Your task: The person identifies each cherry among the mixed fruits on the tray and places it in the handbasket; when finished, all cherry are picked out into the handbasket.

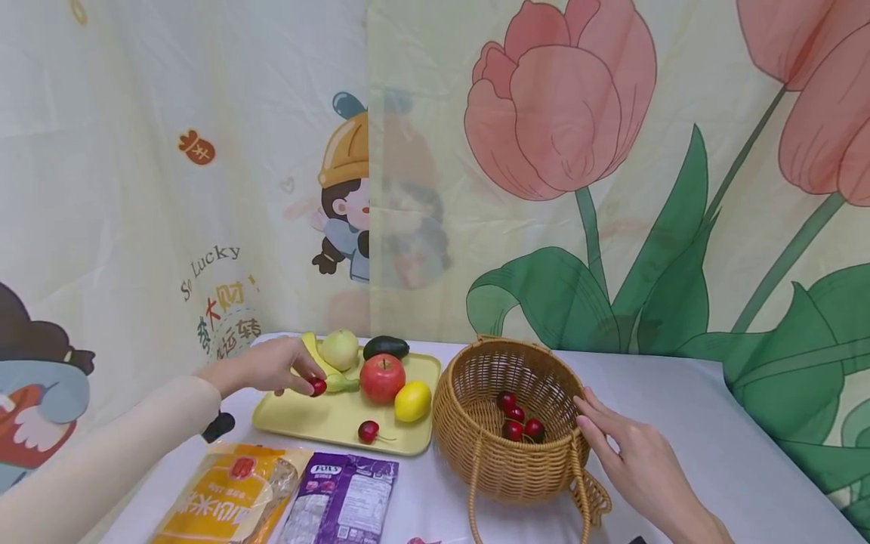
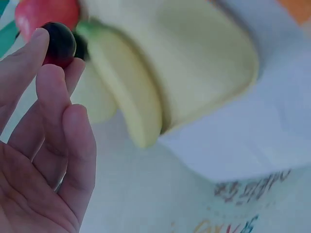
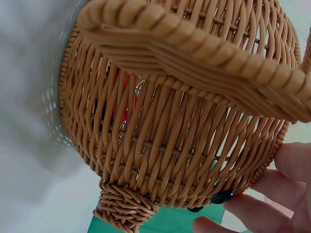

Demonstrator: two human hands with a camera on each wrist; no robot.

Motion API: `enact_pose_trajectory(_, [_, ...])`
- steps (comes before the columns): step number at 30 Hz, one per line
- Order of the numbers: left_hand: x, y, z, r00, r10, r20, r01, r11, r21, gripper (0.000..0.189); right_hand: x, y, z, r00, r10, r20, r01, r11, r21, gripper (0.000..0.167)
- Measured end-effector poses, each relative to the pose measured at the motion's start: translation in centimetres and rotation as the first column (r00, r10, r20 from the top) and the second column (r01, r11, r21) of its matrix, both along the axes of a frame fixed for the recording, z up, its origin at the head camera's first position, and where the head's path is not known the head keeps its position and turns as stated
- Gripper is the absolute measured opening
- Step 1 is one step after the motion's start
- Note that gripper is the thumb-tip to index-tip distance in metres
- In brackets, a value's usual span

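My left hand [image 1: 285, 368] pinches a dark red cherry [image 1: 317, 386] between thumb and fingertips, above the left part of a yellow tray [image 1: 306, 419]. In the left wrist view the same cherry [image 2: 60, 44] shows at the fingertips, near a banana [image 2: 129, 80]. Another cherry [image 1: 369, 431], with a stem, lies on the tray near its front edge. Right of the tray stands a round wicker basket [image 1: 503, 472] with several cherries [image 1: 514, 414] inside. My right hand [image 1: 632, 446] touches the basket's right rim with extended fingers [image 3: 257, 213].
A red apple [image 1: 383, 379], a lemon [image 1: 412, 401], a pale round fruit [image 1: 339, 350] and a dark eggplant-like item [image 1: 386, 347] sit on the tray. In front lie an orange snack bag [image 1: 227, 495] and a purple packet [image 1: 340, 499]. A printed curtain [image 1: 421, 189] hangs behind.
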State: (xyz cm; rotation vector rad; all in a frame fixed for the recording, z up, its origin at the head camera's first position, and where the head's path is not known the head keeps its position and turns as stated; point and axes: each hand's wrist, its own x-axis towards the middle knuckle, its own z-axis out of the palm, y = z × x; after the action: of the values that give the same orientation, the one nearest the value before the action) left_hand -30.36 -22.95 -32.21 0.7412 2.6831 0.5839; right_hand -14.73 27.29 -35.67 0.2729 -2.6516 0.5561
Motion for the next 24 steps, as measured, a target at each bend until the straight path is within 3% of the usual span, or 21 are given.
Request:
enact_pose_trajectory(6, [-1.4, 0.1, 4.5, 1.000, -0.010, -0.025, 0.010, 1.000, -0.006, 0.031, 0.0, 0.1, -0.2, 1.000, 0.015, -0.027, -0.015, 1.000, -0.006, 0.039])
enact_pose_trajectory(12, [-2.8, 3.8, 8.1, 0.998, -0.045, -0.049, 0.044, 0.999, -0.015, 0.028, 0.0, 0.1, -0.1, 1.000, 0.006, -0.021, -0.006, 1.000, -0.007, 0.039])
enact_pose_trajectory(18, [-3.9, 9.1, 9.9, 0.992, -0.118, -0.045, 0.116, 0.992, -0.046, 0.031, 0.0, 0.0, 0.0, 1.000, -0.013, 0.018, 0.013, 1.000, -0.008, 0.042])
enact_pose_trajectory(24, [-3.7, 15.3, 11.2, 0.974, -0.221, -0.039, 0.218, 0.974, -0.064, 0.030, 0.0, 0.0, 0.1, 1.000, -0.017, 0.022, 0.017, 1.000, -0.004, 0.043])
